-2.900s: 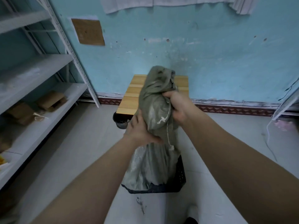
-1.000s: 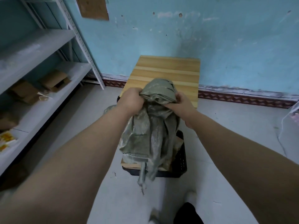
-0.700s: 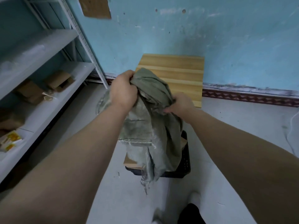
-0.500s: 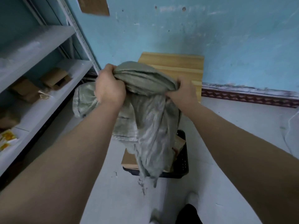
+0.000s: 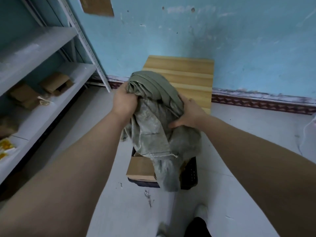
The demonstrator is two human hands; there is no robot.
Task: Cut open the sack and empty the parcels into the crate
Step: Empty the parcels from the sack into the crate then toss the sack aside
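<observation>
Holding the grey-green sack [image 5: 153, 120] bunched up over the black crate [image 5: 190, 173], both hands are on it. The left hand [image 5: 124, 100] has its fingers curled into the gathered top of the fabric, clamped round a thick fold; the right hand [image 5: 189, 113] grips the other side a bit lower, thumb tucked underneath and fingers wrapped over the cloth; so neither hand is loose, both are closed on the sack.

The sack itself looks limp and crumpled; its frayed lower edge dangles over the crate, and the tail end hangs down past the crate's near rim. There's a brown cardboard parcel [image 5: 140, 168] showing in the left side of the crate, lying roughly flat with its near edge up at the rim; a bit more brown peeks out on the right behind the hanging cloth, can't tell what exactly.

The crate sits on the pale floor [image 5: 239, 151], on the near side of a wooden table [image 5: 188, 74] that stands by the blue wall [image 5: 239, 48]. Grey metal shelving [image 5: 42, 43] runs along the left with a few cardboard boxes [image 5: 54, 82] on a lower shelf; a foot in white [image 5: 201, 211] shows at the bottom.
</observation>
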